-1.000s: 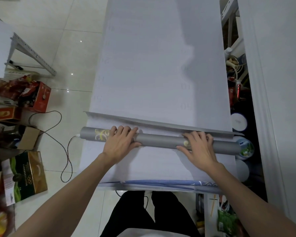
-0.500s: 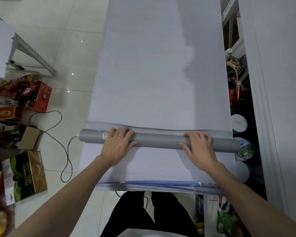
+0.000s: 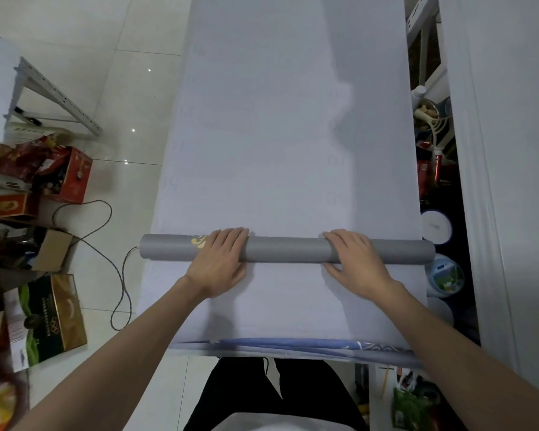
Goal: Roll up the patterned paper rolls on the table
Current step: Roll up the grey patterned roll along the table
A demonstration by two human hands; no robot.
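We list:
- **Left hand** (image 3: 218,259): fingers laid nearly straight over the grey paper roll (image 3: 283,250), palm on its near side, pressing down.
- **Right hand** (image 3: 355,262): same pose, nearer the roll's right end.
- **Roll:** lies crosswise on the white sheet (image 3: 293,119) covering the surface, with a gold motif (image 3: 198,241) beside our left hand.
- **Containers:** a red box (image 3: 75,175) on the floor, crammed with red packets, and a white-lidded tub (image 3: 436,225) at right.
- **Edges:** the roll's left end overhangs the surface edge, and bare sheet stretches beyond.
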